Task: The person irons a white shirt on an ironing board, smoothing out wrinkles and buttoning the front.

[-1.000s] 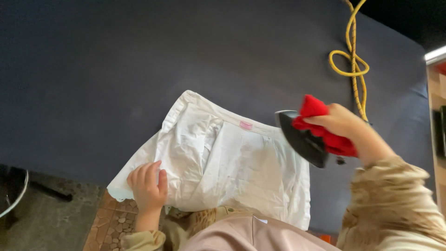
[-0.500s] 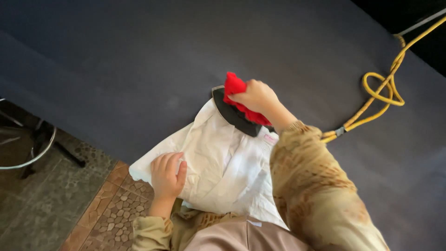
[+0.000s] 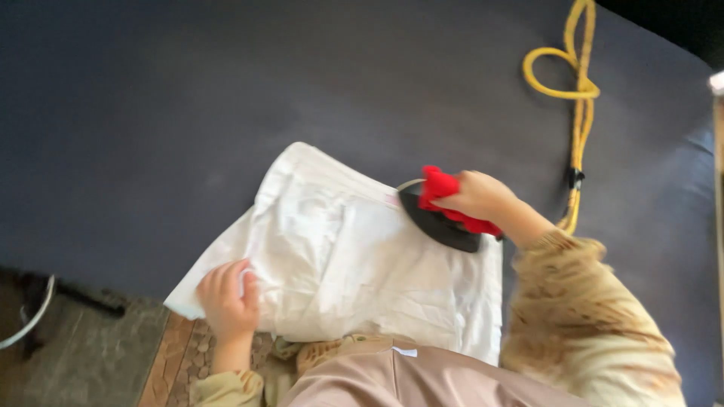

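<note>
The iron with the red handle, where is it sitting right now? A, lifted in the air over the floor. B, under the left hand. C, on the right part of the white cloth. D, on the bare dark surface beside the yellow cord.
C: the right hand grips the iron, whose dark base rests on the white cloth near its right edge, apart from the yellow cord.

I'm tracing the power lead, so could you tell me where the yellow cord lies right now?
In the head view, the yellow cord lies looped at upper right on the dark surface, beyond the right hand gripping the iron.
</note>
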